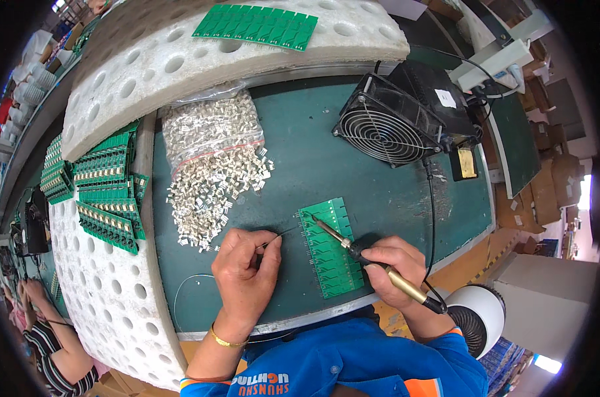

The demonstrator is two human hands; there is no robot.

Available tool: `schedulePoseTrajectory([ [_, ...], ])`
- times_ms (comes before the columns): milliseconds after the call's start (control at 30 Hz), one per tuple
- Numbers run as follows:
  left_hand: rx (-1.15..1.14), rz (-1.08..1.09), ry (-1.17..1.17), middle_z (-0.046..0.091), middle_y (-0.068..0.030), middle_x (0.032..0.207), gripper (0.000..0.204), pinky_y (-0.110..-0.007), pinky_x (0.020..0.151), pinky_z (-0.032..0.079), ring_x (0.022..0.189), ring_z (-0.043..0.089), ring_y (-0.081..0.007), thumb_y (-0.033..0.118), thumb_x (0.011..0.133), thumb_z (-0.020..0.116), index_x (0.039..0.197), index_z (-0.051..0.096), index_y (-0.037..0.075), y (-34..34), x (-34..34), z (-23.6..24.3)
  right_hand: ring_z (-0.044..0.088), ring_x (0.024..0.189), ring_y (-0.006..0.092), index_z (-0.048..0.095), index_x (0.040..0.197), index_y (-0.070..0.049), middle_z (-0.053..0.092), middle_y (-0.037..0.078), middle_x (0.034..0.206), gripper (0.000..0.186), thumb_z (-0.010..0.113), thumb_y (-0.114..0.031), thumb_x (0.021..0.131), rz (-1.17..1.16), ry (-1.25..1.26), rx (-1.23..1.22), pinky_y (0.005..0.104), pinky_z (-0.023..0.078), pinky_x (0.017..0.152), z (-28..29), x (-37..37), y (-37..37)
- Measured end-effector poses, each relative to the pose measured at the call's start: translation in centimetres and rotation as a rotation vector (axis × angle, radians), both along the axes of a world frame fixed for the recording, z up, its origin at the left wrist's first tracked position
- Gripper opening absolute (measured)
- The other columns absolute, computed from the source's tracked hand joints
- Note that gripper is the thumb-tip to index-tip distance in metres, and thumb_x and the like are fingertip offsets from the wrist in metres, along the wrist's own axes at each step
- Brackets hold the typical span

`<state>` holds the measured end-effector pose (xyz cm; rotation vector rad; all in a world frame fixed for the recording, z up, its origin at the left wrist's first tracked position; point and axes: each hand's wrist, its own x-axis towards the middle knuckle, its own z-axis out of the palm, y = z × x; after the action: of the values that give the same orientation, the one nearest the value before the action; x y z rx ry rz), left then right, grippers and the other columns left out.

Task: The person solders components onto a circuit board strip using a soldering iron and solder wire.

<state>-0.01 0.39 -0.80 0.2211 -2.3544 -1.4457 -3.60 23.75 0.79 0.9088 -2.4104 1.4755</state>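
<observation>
My right hand [396,268] is closed round a soldering iron [406,284], whose tip rests at the upper left of a green circuit board panel [333,258] lying flat on the green bench mat. My left hand [247,268] pinches a thin solder wire [290,230] just left of the panel; the wire reaches toward the iron's tip and loops down beside my wrist. Small white connectors [204,192] spill from a clear plastic bag [207,119] beyond my left hand.
White perforated foam boards [114,291] border the bench at left and back, holding stacked populated boards [104,198] and a panel [253,25]. A black fan [386,126] and yellow sponge holder [465,162] stand back right. A co-worker [65,351] sits at far left.
</observation>
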Motion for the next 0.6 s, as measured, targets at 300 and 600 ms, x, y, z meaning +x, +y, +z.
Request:
schedulePoseTrajectory([
  [300, 0.007, -0.030, -0.006, 0.052, -0.0007, 0.073, 0.009, -0.020, 0.049, 0.034, 0.057, 0.046, -0.0047, -0.005, 0.078, 0.075, 0.083, 0.070, 0.001, 0.1, 0.2, -0.3, 0.065, 0.063, 0.0246, 0.067, 0.094, 0.001, 0.066, 0.015, 0.077, 0.017, 0.072, -0.010, 0.083, -0.002, -0.124, -0.100, 0.0316, 0.051, 0.056, -0.5, 1.0, 0.4],
  [600, 0.004, -0.042, -0.048, 0.057, -0.0035, 0.072, 0.011, -0.024, 0.049, 0.039, 0.058, 0.051, -0.0091, -0.004, 0.078, 0.075, 0.085, 0.071, 0.003, 0.2, 0.2, 0.1, 0.064, 0.065, 0.0244, 0.067, 0.096, 0.001, 0.066, 0.015, 0.078, 0.016, 0.071, -0.011, 0.085, -0.009, -0.190, -0.125, 0.0322, 0.051, 0.058, -0.8, 1.3, 0.5],
])
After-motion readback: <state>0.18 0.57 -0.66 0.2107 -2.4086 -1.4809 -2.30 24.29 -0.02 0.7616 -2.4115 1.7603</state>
